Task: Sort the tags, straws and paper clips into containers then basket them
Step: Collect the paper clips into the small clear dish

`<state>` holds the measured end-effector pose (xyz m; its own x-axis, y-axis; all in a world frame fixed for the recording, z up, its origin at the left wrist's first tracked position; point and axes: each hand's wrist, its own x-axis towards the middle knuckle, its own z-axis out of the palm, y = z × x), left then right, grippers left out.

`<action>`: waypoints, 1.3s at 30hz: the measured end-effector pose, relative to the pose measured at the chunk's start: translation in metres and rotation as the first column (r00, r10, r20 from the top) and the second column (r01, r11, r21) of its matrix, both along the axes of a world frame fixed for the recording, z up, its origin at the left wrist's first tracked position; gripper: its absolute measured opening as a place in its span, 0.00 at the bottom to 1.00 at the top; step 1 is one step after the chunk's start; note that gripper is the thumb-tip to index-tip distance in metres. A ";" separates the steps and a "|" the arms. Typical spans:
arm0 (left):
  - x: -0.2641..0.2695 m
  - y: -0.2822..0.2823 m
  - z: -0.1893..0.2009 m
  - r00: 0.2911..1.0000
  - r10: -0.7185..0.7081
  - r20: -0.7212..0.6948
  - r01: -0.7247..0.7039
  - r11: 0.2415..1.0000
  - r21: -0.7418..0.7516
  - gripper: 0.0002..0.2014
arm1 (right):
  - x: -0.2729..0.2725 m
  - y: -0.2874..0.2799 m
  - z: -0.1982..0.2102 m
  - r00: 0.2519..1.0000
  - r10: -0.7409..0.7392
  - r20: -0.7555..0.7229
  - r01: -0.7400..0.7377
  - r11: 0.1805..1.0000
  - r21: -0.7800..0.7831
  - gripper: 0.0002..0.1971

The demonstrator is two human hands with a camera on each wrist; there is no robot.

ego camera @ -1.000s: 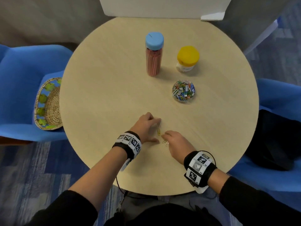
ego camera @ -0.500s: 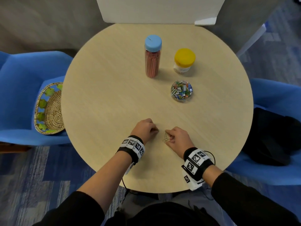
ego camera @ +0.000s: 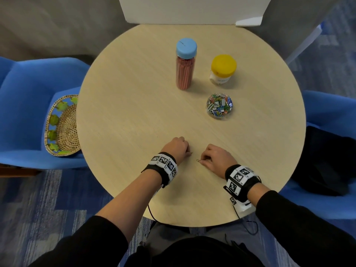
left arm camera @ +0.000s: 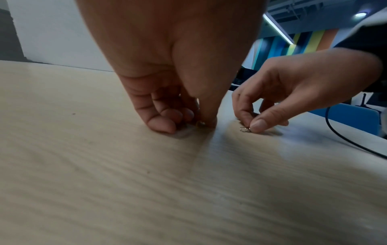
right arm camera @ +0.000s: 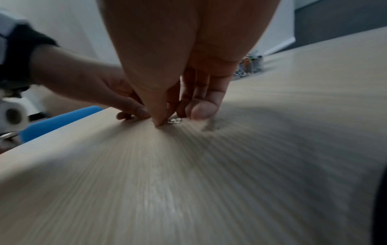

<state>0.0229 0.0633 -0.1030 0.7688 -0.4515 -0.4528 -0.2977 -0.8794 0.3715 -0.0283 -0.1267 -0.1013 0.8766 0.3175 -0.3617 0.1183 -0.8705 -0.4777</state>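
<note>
My left hand (ego camera: 180, 148) sits knuckles-up on the round table (ego camera: 134, 112), its fingers curled round a small yellow paper clip (left arm camera: 200, 123) pinched against the tabletop. My right hand (ego camera: 213, 158) pinches silver paper clips (ego camera: 198, 160) between thumb and forefinger, low on the table; in the right wrist view the silver clips (right arm camera: 175, 121) lie under the fingertips. A clear open dish of mixed coloured paper clips (ego camera: 219, 106) stands further back on the right. Behind it are a tall jar with a blue lid holding red straws (ego camera: 185, 64) and a short jar with a yellow lid (ego camera: 222, 70).
A woven basket (ego camera: 63, 126) lies on the blue chair (ego camera: 25, 105) left of the table. Another blue chair with a dark bag (ego camera: 327, 160) is on the right. A white board (ego camera: 192, 10) stands at the table's far edge. A black cable (left arm camera: 345, 137) trails from my right wrist.
Both hands have closed their fingers onto the loose clips. The left hand's outstretched fingers curled in over the yellow clip, and the two hands drew slightly apart.
</note>
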 end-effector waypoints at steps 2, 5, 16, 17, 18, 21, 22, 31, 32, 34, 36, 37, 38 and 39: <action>0.000 0.000 -0.002 1.000 -0.022 0.004 0.022 1.000 0.006 0.14 | 0.000 0.005 0.002 0.997 0.079 -0.008 -0.079 0.993 -0.091 0.10; 0.000 0.002 -0.006 1.000 -0.004 0.019 0.005 0.999 -0.038 0.14 | -0.002 0.012 0.003 0.991 0.133 -0.015 -0.133 0.977 -0.165 0.11; 0.036 0.011 0.028 0.873 0.480 -0.087 -0.451 0.726 -0.519 0.05 | -0.003 0.001 0.011 0.962 -0.242 -0.131 0.241 0.970 -0.021 0.12; 0.043 0.007 0.032 0.856 0.505 -0.112 -0.477 0.687 -0.549 0.05 | 0.001 -0.002 0.012 0.957 -0.256 -0.138 0.255 0.967 -0.020 0.13; 0.049 0.002 0.035 0.843 0.522 -0.131 -0.494 0.654 -0.573 0.05 | 0.006 -0.007 0.012 0.952 -0.270 -0.145 0.270 0.963 -0.019 0.13; 0.069 -0.020 0.042 0.827 0.544 -0.142 -0.503 0.603 -0.619 0.06 | 0.028 -0.026 0.021 0.913 -0.375 -0.163 0.386 0.921 0.043 0.10; 0.075 -0.028 0.044 0.827 0.547 -0.131 -0.496 0.600 -0.627 0.06 | 0.037 -0.033 0.026 0.890 -0.429 -0.153 0.446 0.890 0.096 0.09; 0.126 -0.097 0.043 0.819 0.569 -0.074 -0.511 0.662 -0.548 0.05 | 0.138 -0.090 0.073 0.727 -0.677 -0.116 0.640 0.605 0.474 0.07; 0.129 -0.102 0.042 0.822 0.564 -0.073 -0.514 0.682 -0.520 0.05 | 0.147 -0.094 0.071 0.724 -0.681 -0.109 0.639 0.603 0.478 0.06; 0.133 -0.108 0.037 0.832 0.552 -0.056 -0.508 0.717 -0.477 0.06 | 0.160 -0.098 0.065 0.727 -0.679 -0.105 0.637 0.609 0.471 0.05; 0.135 -0.111 0.033 0.837 0.546 -0.028 -0.495 0.734 -0.464 0.06 | 0.169 -0.100 0.058 0.743 -0.661 -0.102 0.629 0.638 0.445 0.04; 0.135 -0.111 0.032 0.836 0.549 -0.013 -0.489 0.735 -0.470 0.06 | 0.173 -0.099 0.056 0.757 -0.647 -0.097 0.618 0.658 0.431 0.04; 0.135 -0.111 0.031 0.833 0.553 -0.001 -0.486 0.731 -0.479 0.06 | 0.175 -0.099 0.053 0.770 -0.632 -0.094 0.606 0.677 0.418 0.05; 0.135 -0.112 0.030 0.831 0.556 0.009 -0.481 0.728 -0.488 0.06 | 0.178 -0.099 0.051 0.782 -0.617 -0.090 0.595 0.694 0.406 0.05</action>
